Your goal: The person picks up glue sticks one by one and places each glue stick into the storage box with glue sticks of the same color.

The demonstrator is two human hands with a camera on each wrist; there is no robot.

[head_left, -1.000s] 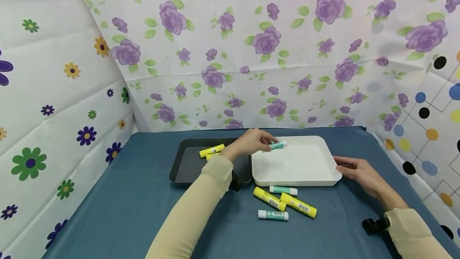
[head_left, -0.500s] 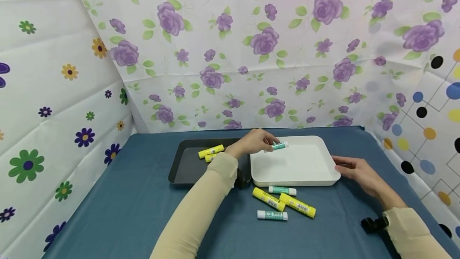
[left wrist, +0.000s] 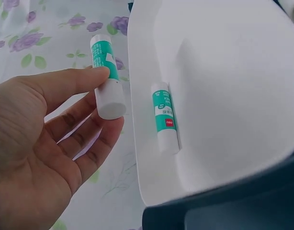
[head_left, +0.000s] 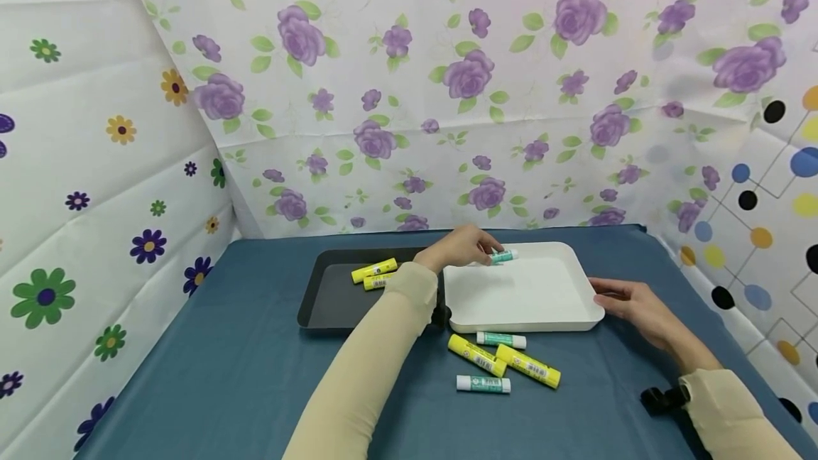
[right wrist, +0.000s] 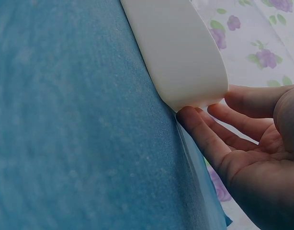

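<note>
My left hand pinches a green-and-white glue stick between thumb and fingers, above the left part of the white tray. A second green-and-white glue stick lies inside that tray along one wall; in the head view the left hand hides most of it. At the tray's right side, my right hand holds the edge, thumb at the rim and fingertips at the bottom. Two yellow glue sticks lie in the dark grey tray, partly behind the left forearm.
In front of the white tray, yellow glue sticks and green-and-white ones lie loose on the blue cloth. The two trays stand side by side. Flowered sheets rise behind and beside the table.
My left hand has shifted slightly right over the white tray with the glue stick, uncovering more of the yellow sticks. The right hand stays at the tray's edge.
</note>
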